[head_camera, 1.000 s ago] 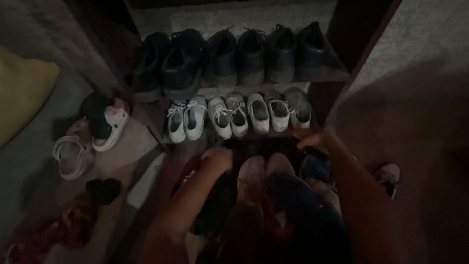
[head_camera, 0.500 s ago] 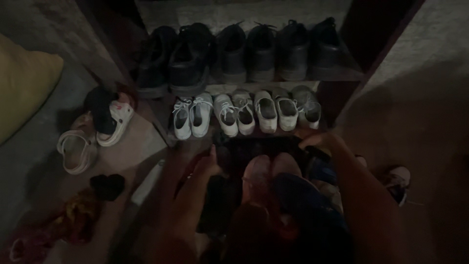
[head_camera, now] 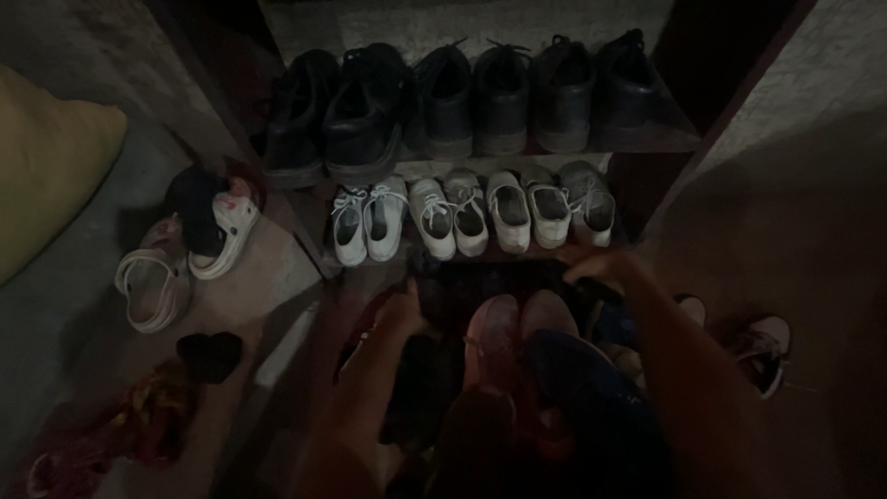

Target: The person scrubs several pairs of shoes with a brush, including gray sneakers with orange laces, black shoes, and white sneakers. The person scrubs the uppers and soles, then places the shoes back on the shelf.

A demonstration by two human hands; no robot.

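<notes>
Both hands reach into the dark lowest shelf (head_camera: pixel 517 277): left hand (head_camera: pixel 402 310) and right hand (head_camera: pixel 601 268) flank a pinkish pair of shoes (head_camera: pixel 517 323), toes pointing away. Grip too dim to tell.

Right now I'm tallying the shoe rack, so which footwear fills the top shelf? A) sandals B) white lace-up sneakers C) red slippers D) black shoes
D: a row of black shoes lines the top shelf, while the white lace-up sneakers sit on the shelf below.
</notes>
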